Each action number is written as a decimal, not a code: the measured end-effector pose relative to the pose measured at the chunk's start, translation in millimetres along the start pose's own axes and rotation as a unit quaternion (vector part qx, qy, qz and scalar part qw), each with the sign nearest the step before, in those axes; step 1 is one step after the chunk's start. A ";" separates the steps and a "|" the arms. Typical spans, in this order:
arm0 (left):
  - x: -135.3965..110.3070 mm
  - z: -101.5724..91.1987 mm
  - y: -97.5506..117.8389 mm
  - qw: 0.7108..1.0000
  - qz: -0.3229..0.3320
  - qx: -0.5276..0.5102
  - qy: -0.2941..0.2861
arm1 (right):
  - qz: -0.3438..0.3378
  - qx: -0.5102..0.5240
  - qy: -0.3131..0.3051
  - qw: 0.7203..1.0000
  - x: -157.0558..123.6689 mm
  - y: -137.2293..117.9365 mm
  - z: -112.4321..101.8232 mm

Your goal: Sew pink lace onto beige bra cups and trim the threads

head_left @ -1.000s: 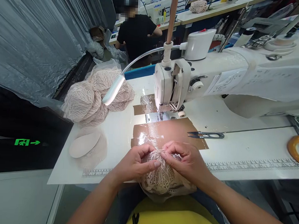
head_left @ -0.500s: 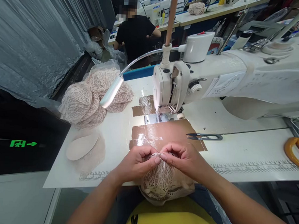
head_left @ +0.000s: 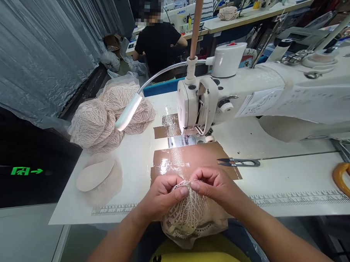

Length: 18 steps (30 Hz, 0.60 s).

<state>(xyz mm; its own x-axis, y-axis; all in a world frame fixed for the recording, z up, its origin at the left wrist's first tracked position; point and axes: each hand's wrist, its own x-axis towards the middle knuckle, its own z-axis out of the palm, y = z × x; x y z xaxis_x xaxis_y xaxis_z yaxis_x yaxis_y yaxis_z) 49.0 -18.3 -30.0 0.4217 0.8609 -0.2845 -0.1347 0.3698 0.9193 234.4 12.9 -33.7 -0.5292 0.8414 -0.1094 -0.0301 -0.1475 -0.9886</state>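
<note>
Between my hands hangs a beige lace piece (head_left: 187, 212), its lower part drooping over the table's front edge toward my lap. My left hand (head_left: 168, 194) pinches the lace's upper edge between thumb and forefinger. Just beside it, my right hand (head_left: 209, 182) pinches the same edge, thumb on the near side. Sheer plain fabric shows under and beside the lace. Beyond my hands stands a white sewing machine (head_left: 193, 104), with brown tape (head_left: 188, 156) stuck on the bed in front of its needle. Black thread snips (head_left: 239, 162) lie to the right of the tape.
A pile of lace cups (head_left: 90, 123) sits at the table's left, under a bendable lamp (head_left: 129, 111). Nearer lie oval beige pads (head_left: 96, 176). Orange-handled scissors (head_left: 345, 179) rest at the right edge. A person in black (head_left: 158, 43) sits at another machine behind.
My fingertips have moved slightly apart along the lace edge, and more of the lace shows between them. The view has shifted a little; both hands still pinch the lace.
</note>
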 end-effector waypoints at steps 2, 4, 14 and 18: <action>1.8 3.9 -4.2 0.998 -0.010 -0.058 0.030 | 0.014 0.020 -0.003 1.000 2.0 -0.3 0.9; 2.0 0.9 -2.0 0.991 -0.007 -0.108 0.075 | 0.027 0.032 0.010 0.999 3.8 -2.1 -0.9; -10.8 -67.8 61.8 0.797 0.230 0.314 0.461 | 0.006 -0.136 0.174 0.975 -8.4 -13.6 -47.3; 44.5 -36.8 33.6 0.685 0.221 0.647 0.250 | -0.029 -0.276 0.142 0.950 4.7 -21.3 -48.0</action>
<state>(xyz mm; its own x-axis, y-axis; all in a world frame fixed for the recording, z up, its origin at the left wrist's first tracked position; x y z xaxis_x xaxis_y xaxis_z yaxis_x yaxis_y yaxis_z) 30.2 45.3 -21.8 0.1922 0.9210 0.3388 0.8948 -0.3063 0.3249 273.2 44.9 -18.1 -0.2880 0.9576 0.0005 0.4388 0.1324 -0.8888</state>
